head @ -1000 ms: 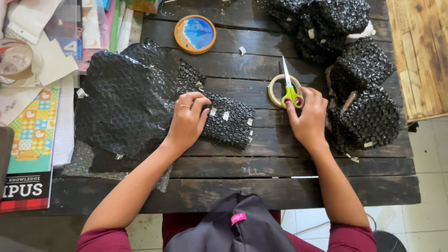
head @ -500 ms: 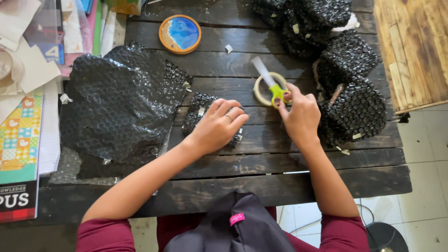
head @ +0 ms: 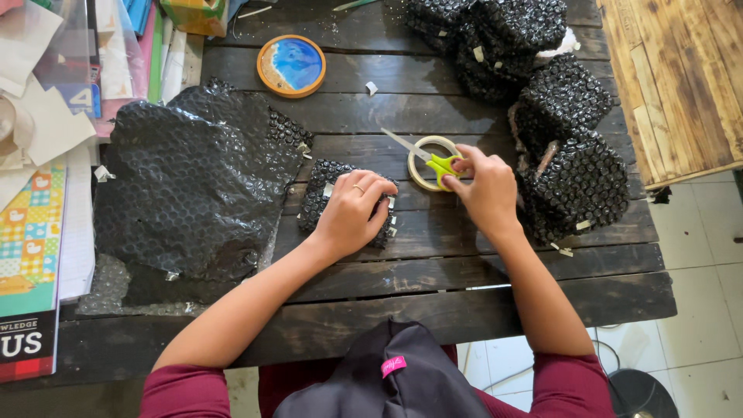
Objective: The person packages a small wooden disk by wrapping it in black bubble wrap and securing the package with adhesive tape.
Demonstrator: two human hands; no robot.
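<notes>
My left hand (head: 352, 213) lies over a small parcel wrapped in black bubble wrap (head: 319, 197) and holds it down on the dark wooden table (head: 433, 302). Bits of white tape stick to the parcel's edges. My right hand (head: 486, 192) grips green-handled scissors (head: 433, 161), blades pointing up and to the left. The scissors lie across a pale roll of tape (head: 414, 172) just right of the parcel.
A large loose sheet of black bubble wrap (head: 193, 186) covers the table's left half. Several wrapped parcels (head: 557, 101) are piled at the back right. A round blue coaster (head: 292, 66) sits at the back. Papers and books (head: 35, 224) lie at left, a lighter wooden surface (head: 681, 77) at right.
The scissors have swung from pointing straight up to pointing up-left over the tape roll. My left hand has slid further onto the parcel's right side.
</notes>
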